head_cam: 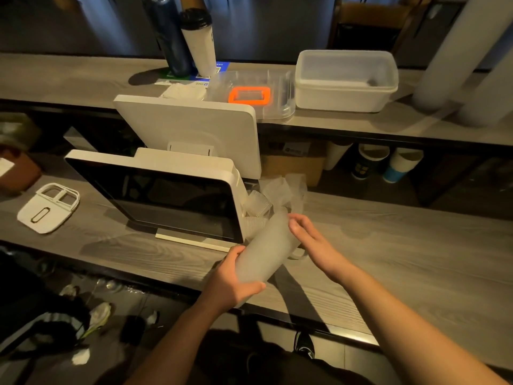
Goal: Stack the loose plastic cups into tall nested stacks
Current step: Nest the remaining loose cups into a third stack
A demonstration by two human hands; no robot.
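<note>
Left hand (231, 276) fingers curl round the near end of the nested cup stack (268, 250), thumb on top, gripping it. Right hand (311, 240) fingers are straight and relaxed, holding nothing, lying against the stack's far right side near its upper end.

Stack is frosted translucent plastic, held tilted over the counter (388, 245), far end pointing at the loose cups (266, 201) piled just beside the POS terminal (166, 195). One cup rim (298, 254) lies on the counter under the right wrist.

Handling, my read: very light, thin-walled, crushes if squeezed, smooth so it slips. A long stack flexes and can separate mid-length; support it at both ends, not the middle. Take loose cups by the rim or upper wall and feed them in straight, else they jam askew.
</note>
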